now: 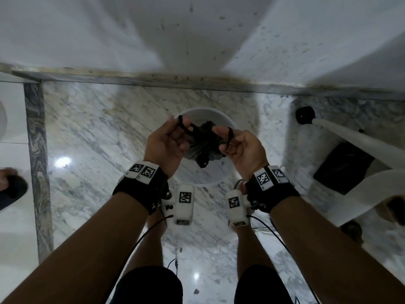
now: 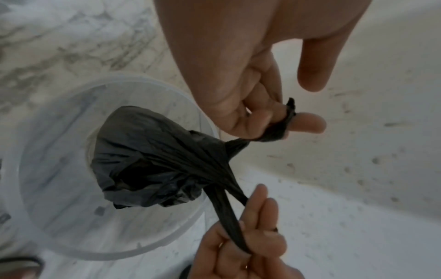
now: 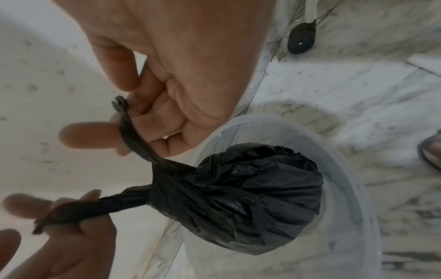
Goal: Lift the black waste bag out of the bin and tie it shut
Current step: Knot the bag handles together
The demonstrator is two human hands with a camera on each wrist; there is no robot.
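**Black waste bag held above the bin, its two ears drawn apart**

Above the open mouth of the translucent white bin (image 1: 205,182), both hands hold the black waste bag (image 1: 202,142) clear of the rim. The left hand (image 1: 166,142) pinches one twisted ear of the bag (image 2: 278,130) between its curled fingers, with the thumb extended; the ear's tip projects past the fingertips. The right hand (image 1: 242,150) grips the other twisted ear (image 3: 132,140) in the same way, the strand wrapped over its fingers and its index finger held straight. The two ears run outward in opposite directions from a gathered neck (image 2: 214,169), where the plastic crosses over itself; whether a full knot is formed there cannot be told. The rounded, crumpled body of the bag (image 3: 250,198) hangs below the neck, over the bin's interior and apart from its wall. The bin stands on a veined marble floor (image 1: 98,128), close to a white wall (image 1: 87,29). To the right stands a white chair (image 1: 359,148) with a black-capped leg (image 1: 305,114). Each wrist carries a black band with printed square markers (image 1: 142,171).
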